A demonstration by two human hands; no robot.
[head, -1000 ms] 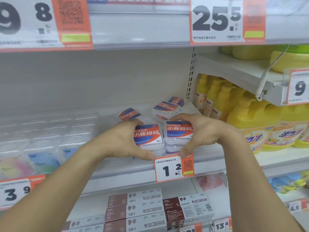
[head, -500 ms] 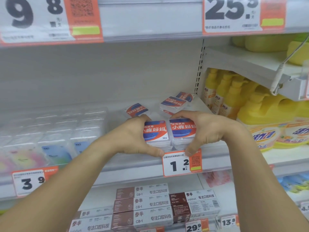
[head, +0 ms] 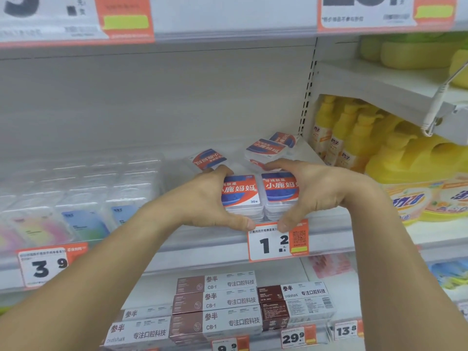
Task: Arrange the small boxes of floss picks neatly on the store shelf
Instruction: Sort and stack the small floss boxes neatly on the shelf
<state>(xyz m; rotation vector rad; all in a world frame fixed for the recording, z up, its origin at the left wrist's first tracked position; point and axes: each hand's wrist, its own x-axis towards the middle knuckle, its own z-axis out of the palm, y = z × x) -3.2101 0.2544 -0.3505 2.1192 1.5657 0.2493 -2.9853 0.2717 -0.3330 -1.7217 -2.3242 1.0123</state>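
Two short stacks of clear floss pick boxes with red and blue labels stand side by side at the shelf's front edge: the left stack (head: 241,193) and the right stack (head: 278,192). My left hand (head: 202,201) cups the left stack from its left side, thumb at the front lip. My right hand (head: 314,191) cups the right stack from the right, thumb on the front. Behind them lie loose boxes at odd angles: one tilted box (head: 209,159) at back left, another box (head: 266,149) on a stack at back right, a third box (head: 285,139) against the back wall.
A 1.2 price tag (head: 277,241) hangs on the shelf rail (head: 202,245) below the stacks. Clear packs with pastel labels (head: 83,198) fill the shelf to the left. Yellow detergent bottles (head: 354,138) stand to the right. Brown and white boxes (head: 217,305) sit on the shelf below.
Both hands stay pressed around the two front stacks. The view has shifted so the shelf sits slightly higher and closer; the boxes have not visibly moved.
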